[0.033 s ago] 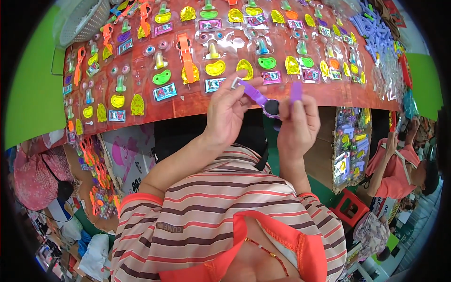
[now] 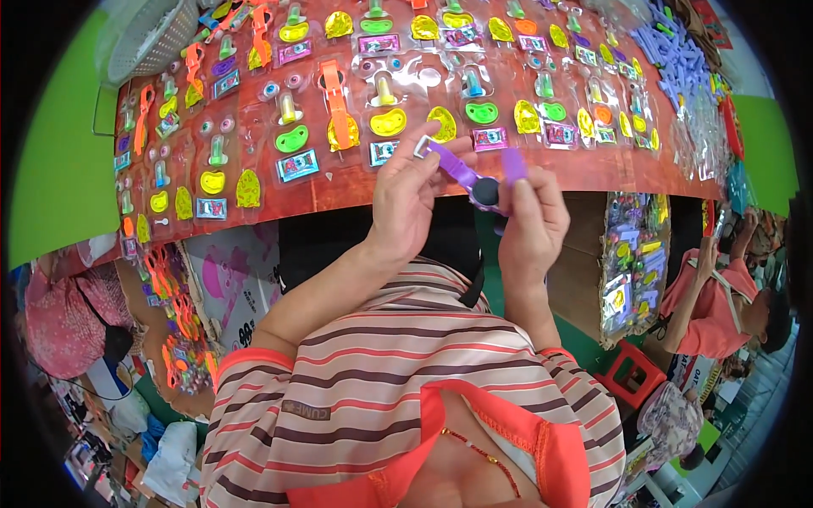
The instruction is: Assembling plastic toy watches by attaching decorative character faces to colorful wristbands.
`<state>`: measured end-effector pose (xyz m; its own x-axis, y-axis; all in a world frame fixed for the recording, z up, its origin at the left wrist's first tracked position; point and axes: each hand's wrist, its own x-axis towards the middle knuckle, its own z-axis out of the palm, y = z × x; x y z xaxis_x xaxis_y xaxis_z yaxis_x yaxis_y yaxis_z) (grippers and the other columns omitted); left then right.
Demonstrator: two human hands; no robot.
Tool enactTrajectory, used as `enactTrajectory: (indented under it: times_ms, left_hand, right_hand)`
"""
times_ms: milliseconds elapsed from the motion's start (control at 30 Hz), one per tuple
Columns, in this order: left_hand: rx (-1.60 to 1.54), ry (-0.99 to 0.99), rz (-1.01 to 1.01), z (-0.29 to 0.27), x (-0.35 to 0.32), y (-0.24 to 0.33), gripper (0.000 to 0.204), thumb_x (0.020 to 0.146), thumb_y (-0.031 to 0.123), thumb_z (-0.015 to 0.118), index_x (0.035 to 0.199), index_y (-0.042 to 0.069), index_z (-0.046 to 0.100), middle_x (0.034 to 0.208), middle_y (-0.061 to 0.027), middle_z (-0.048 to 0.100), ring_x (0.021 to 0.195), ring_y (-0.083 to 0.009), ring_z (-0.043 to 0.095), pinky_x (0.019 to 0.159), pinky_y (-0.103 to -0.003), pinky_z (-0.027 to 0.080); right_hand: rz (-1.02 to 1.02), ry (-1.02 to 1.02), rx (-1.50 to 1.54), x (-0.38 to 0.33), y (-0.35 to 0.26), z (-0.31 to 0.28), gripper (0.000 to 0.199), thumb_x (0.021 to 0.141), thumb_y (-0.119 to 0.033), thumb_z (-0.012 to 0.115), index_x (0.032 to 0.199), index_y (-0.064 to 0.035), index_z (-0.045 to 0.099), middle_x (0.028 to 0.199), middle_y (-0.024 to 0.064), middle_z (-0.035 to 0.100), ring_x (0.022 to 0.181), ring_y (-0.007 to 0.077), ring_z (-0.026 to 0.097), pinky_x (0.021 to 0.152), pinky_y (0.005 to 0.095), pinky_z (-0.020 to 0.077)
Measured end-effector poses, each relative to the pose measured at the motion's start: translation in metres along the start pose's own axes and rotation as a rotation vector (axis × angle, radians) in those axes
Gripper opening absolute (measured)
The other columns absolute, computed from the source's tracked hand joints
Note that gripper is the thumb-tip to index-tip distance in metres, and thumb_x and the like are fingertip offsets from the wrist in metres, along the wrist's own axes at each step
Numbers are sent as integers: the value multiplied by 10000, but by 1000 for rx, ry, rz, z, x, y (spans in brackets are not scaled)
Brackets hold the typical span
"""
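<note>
Head view. A red-brown table [image 2: 593, 173] fills the upper half, bowed by the lens. On it lie rows of clear blister packs [image 2: 385, 102]: each holds small glossy plastic pieces, mostly yellow or green bean shapes, a little tube, and a small rectangular label card near its lower edge. Orange straps [image 2: 337, 97] sit in some packs at 11 to 12 o'clock. At 10 o'clock a white mesh basket [image 2: 148, 38] overhangs the table corner. At 1 o'clock lies a heap of lilac plastic parts [image 2: 677, 51], with clear bags [image 2: 703, 127] just below it. Under the table edge at 3 o'clock a stack of filled packs [image 2: 631, 271] leans upright against cardboard; more orange pieces [image 2: 174, 322] hang at 8 o'clock. A red stool [image 2: 631, 372] stands at 4 o'clock, near another person in an orange top [image 2: 707, 305]. The watch [image 2: 474, 178], a toy with a smooth purple plastic strap, a white buckle at its upper left end and a dark round face, sits just above centre, in front of the table edge, spanning both hands. The left hand [image 2: 406, 203] is curled, thumb and fingertips pinching the buckle end of the strap. The right hand [image 2: 529, 224] is closed round the other end, thumb pressed beside the dark face, strap tip poking up above the fingers. Striped sleeves run in from 6 o'clock.
</note>
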<state>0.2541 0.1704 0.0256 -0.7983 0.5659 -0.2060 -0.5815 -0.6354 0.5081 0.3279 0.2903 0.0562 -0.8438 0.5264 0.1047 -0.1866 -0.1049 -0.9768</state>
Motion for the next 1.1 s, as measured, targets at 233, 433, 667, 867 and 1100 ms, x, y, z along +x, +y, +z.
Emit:
enactTrajectory:
  times_ms: [233, 433, 667, 867, 1100]
  left_hand:
    - [787, -83, 376, -3, -1, 3, 582, 905, -47, 380, 1454, 69, 229, 1161, -157, 616, 970, -148, 607, 751, -241, 478]
    - [1041, -154, 606, -16, 0, 0, 702, 841, -127, 351, 1480, 120, 198, 1243, -161, 583, 821, -93, 573, 683, -237, 481]
    - [1038, -236, 650, -16, 0, -1, 736, 826, -134, 334, 1490, 137, 166, 1305, -164, 538, 763, -81, 538, 705, -227, 474]
    - [799, -159, 539, -16, 2, -7, 743, 824, -133, 324, 1493, 114, 113, 1399, -172, 437, 1096, -175, 567, 831, -253, 476]
    - [805, -152, 493, -6, 3, -4, 753, 821, -118, 346, 1494, 109, 96, 1373, -190, 460, 1182, -227, 533, 897, -271, 457]
  right_hand:
    - [-101, -154, -395, 5, 9, 4, 116, 812, -41, 579, 722, 17, 534, 744, 72, 496, 659, 169, 484, 599, 291, 377]
    - [-23, -182, -308, 7, 13, 5, 152, 825, -75, 563, 709, 17, 530, 730, 48, 483, 643, 117, 453, 571, 265, 345]
    - [76, -192, -216, 7, 17, 8, 160, 844, -91, 553, 724, 14, 541, 742, 28, 472, 650, 92, 426, 580, 245, 334]
    - [13, -113, -191, 5, 37, 18, 148, 854, -85, 546, 754, 24, 543, 774, 55, 490, 699, 133, 458, 621, 267, 365]
    - [-111, -79, -208, 14, 42, 24, 146, 857, -81, 539, 747, 15, 535, 760, 73, 490, 701, 177, 468, 637, 301, 372]
